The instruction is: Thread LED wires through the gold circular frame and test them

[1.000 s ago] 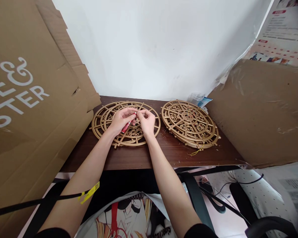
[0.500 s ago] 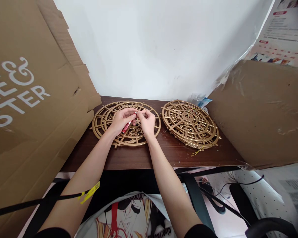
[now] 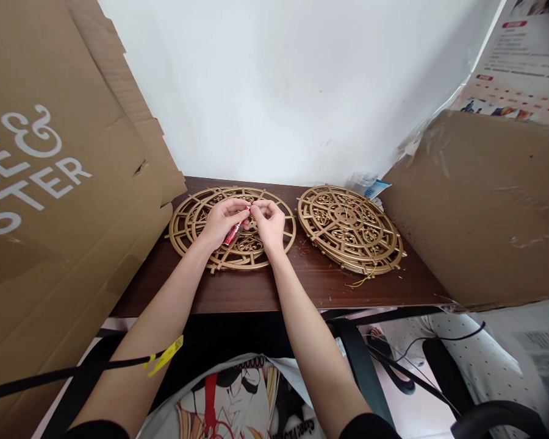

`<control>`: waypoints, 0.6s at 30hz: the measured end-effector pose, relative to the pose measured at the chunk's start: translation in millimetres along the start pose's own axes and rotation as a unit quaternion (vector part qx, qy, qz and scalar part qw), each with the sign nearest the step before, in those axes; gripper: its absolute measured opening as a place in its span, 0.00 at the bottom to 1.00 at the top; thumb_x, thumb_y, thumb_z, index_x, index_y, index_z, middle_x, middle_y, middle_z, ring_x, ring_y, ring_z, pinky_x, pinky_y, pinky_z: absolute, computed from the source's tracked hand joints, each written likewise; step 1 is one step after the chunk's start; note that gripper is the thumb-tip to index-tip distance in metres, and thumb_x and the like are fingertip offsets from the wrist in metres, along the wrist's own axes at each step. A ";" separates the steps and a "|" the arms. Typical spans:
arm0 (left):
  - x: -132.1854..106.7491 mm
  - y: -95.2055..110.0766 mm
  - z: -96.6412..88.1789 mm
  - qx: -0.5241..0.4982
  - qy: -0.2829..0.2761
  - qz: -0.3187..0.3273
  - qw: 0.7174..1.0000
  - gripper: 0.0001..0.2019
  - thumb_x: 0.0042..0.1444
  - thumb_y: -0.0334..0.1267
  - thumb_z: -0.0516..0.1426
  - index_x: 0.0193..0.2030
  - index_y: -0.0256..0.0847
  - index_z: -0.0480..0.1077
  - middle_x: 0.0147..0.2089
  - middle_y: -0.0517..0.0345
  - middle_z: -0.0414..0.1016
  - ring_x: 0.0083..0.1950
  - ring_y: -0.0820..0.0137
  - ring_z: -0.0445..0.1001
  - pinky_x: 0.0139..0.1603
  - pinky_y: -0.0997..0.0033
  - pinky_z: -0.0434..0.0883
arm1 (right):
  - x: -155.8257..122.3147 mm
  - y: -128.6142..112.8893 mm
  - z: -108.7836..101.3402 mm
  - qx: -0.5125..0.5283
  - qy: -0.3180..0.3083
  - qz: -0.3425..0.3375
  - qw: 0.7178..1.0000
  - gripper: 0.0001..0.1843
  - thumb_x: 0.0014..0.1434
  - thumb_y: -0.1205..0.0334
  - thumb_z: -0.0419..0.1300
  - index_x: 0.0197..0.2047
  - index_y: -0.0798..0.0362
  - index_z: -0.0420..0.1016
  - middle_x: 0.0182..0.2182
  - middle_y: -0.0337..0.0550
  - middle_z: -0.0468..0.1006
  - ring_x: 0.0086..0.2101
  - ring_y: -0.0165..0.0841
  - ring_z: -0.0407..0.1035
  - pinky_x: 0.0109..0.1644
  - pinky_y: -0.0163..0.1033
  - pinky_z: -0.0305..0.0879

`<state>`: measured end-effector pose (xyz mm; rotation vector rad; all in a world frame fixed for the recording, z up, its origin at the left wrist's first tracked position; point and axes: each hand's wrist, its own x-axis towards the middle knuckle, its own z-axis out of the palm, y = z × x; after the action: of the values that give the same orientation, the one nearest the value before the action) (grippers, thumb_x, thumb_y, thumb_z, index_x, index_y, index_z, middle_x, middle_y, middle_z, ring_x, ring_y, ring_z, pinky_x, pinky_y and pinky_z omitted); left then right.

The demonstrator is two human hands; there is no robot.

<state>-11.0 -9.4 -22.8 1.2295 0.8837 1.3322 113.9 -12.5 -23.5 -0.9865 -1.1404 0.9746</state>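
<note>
My left hand (image 3: 222,221) is closed around a small red tube (image 3: 232,233) that pokes out below its fingers. My right hand (image 3: 269,223) is pinched against the tube's upper end, fingertips touching those of the left. Both hands hover over a stack of round gold lattice discs (image 3: 187,228) at the left of the dark wooden table (image 3: 256,292). A second stack of gold lattice discs (image 3: 350,228) lies to the right, apart from both hands, with thin yellow threads trailing at its front edge.
A large printed cardboard sheet (image 3: 59,183) leans over the table's left side. A cardboard box (image 3: 485,207) covers the right end, with a blue and white packet (image 3: 370,185) behind it. A white wall backs the table. Black chair parts (image 3: 361,360) sit below.
My right hand has shifted slightly left, closing in on the tube's tip. Nothing else has moved.
</note>
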 end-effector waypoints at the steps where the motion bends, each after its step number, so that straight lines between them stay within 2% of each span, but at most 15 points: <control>1: 0.1 -0.1 -0.2 -0.001 0.001 -0.001 1.000 0.14 0.44 0.36 0.67 0.39 0.36 0.75 0.34 0.57 0.78 0.26 0.73 0.74 0.30 0.69 0.75 | -0.3 -0.5 0.2 0.006 0.004 -0.003 1.000 0.06 0.54 0.60 0.59 0.34 0.53 0.71 0.20 0.32 0.71 0.23 0.26 0.67 0.29 0.32 0.67; 6: -0.6 0.5 0.0 0.004 0.008 -0.004 1.000 0.15 0.44 0.36 0.68 0.40 0.36 0.75 0.35 0.56 0.78 0.26 0.72 0.75 0.31 0.68 0.76 | -0.6 0.4 0.0 0.010 0.031 -0.024 0.999 0.11 0.58 0.53 0.59 0.35 0.51 0.64 0.21 0.30 0.69 0.24 0.25 0.65 0.32 0.31 0.66; 13: 0.1 -0.6 -0.6 0.000 0.008 -0.012 1.000 0.16 0.43 0.37 0.68 0.39 0.36 0.74 0.35 0.55 0.79 0.27 0.72 0.75 0.31 0.67 0.76 | 1.2 4.4 -1.8 -0.055 0.007 -0.019 0.998 0.25 0.62 0.44 0.51 0.20 0.51 0.58 0.17 0.33 0.62 0.22 0.26 0.62 0.29 0.32 0.60; 18: -0.5 0.5 -0.3 -0.002 0.005 -0.017 1.000 0.17 0.43 0.38 0.68 0.40 0.35 0.74 0.35 0.54 0.80 0.27 0.72 0.76 0.32 0.68 0.77 | 1.3 4.6 -2.7 -0.074 0.007 -0.030 0.997 0.29 0.61 0.40 0.51 0.17 0.51 0.56 0.15 0.33 0.59 0.20 0.25 0.56 0.27 0.32 0.54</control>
<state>-11.4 -9.9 -22.5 1.2010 0.9050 1.3144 116.3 -10.3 -27.9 -1.0697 -1.2360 0.8441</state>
